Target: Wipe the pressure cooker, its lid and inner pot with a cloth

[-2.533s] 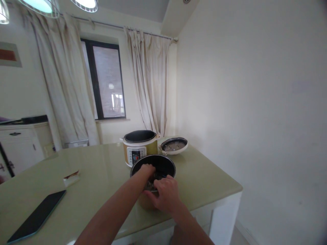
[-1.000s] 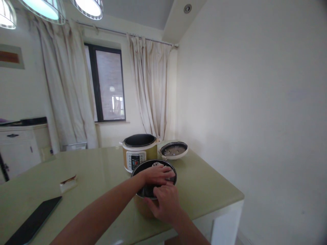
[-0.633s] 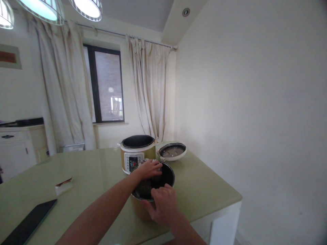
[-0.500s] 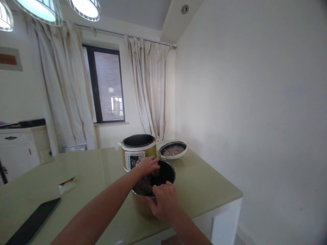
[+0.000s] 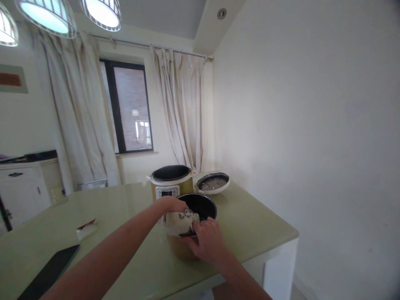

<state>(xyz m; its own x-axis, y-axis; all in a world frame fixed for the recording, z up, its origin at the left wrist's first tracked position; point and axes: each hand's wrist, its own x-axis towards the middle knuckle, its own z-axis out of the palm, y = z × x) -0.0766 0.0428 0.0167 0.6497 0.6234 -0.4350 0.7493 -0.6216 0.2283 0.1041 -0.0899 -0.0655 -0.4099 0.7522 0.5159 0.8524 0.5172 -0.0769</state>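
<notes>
A pale patterned cloth [image 5: 178, 223] is bunched in my left hand [image 5: 174, 204], draped over the left side of the inner pot's rim. My left fingers reach down inside the rim and are partly hidden. The inner pot [image 5: 184, 249] stands on the table, dark inside and tan outside. My right hand [image 5: 207, 241] grips its near rim, thumb outside and fingers curled over the edge. Just behind the pot is the pressure cooker body [image 5: 171, 184], its top uncovered and its control panel partly covered by my left hand and the pot.
Beside the cooker, the round lid [image 5: 213, 183] lies with its inner side up. On the left of the green table [image 5: 125, 233] are a dark tablet-like slab [image 5: 51, 271] and a small white packet [image 5: 86, 230]. A wall rises along the right.
My left hand has come up from inside the pot, crossed its far side, and moved round to the left rim with the cloth. My right hand has kept its grip on the near rim.
</notes>
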